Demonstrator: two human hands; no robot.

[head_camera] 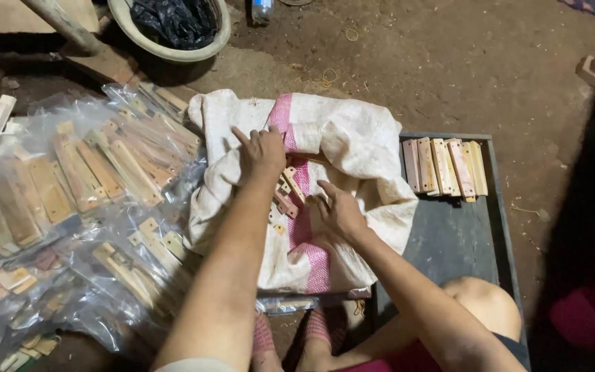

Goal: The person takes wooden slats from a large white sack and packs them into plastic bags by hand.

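Strips in sack: I see small flat wooden strips [288, 195], pale and pinkish w/ holes, lying loose in the open mouth of the sack, centre of view, between both hands.
Sack: white woven sack [352, 145] w/ a pink stripe, slumped on the ground, its right side lapping onto the tray edge.
Left hand: my left hand [262, 153] sits at the sack's upper rim, fingers spread & resting on the cloth just above the strips. Not clamped on anything I can make out.
Right hand: right hand [339, 210] is low in the opening, fingers loosely curled, fingertips touching or right by the strips. Can't tell if it's pinching one.
Hands rel.: apart, strips between them.
Tray: dark flat tray [449, 241] to the right, sack overlapping its left part.
Row on tray: approx. half a dozen longer strips [444, 167] side by side at the tray's far end, near the sack but not touching my hands.
Left side: heap of clear plastic bags [91, 207] packed w/ similar strips, just beside the sack.
Far: round basin [173, 27] w/ black plastic in it, top of view, well apart.
Ground: bare dirt floor [435, 69].
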